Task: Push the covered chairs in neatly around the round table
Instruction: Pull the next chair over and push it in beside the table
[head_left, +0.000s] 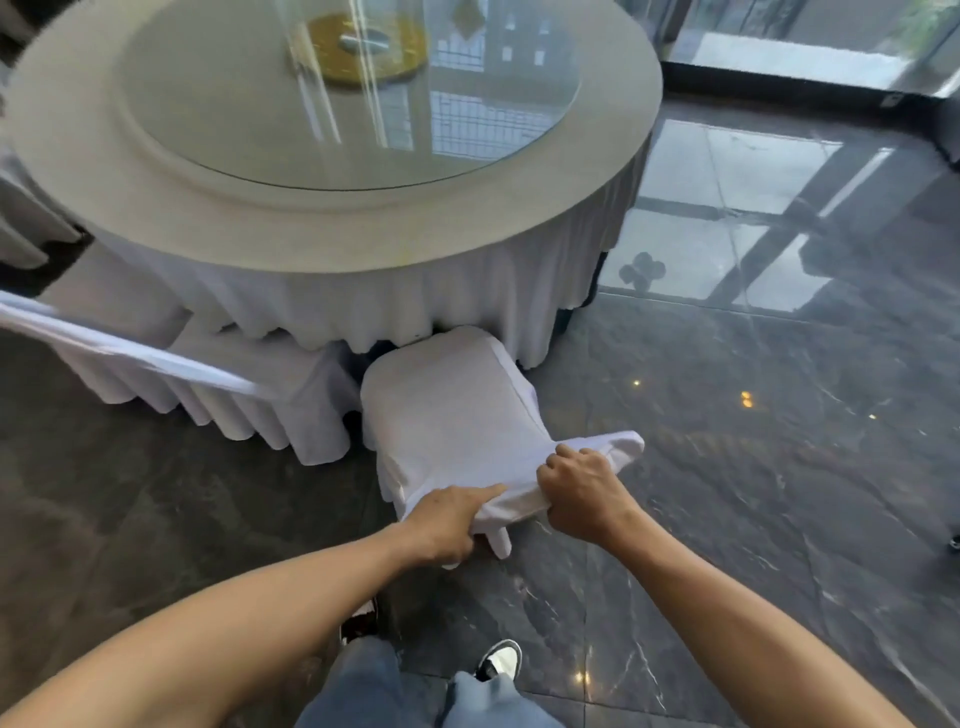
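Beside the worktop (171, 208), at its near edge, a covered chair (447, 415) is being handled, its seat pointing toward the skirt (363, 306) and its front edge just meeting the hanging folds. Its backrest top is being gripped at the side farthest from the worktop. This is judged to be the push-in step for this chair, with the seat only beginning to pass under the skirt.

The left hand (449, 517) is being held against the near-left part of the backrest cover: the fingers are curled under the bunched cloth while the forefinger is being laid out straight along the top edge. The right hand (579, 491) is being kept clenched round the cloth-wrapped top rail, knuckles up, just beside the left hand. Nothing else is being held by either hand.

A steady forward push toward the worktop is what seems to be called for next, with both hands kept level so that the chair is being driven straight rather than twisted. Care may be needed that the loose cover is not being dragged off the frame.

Left of this chair, a second chair (291, 384) is already being kept close against the skirt.
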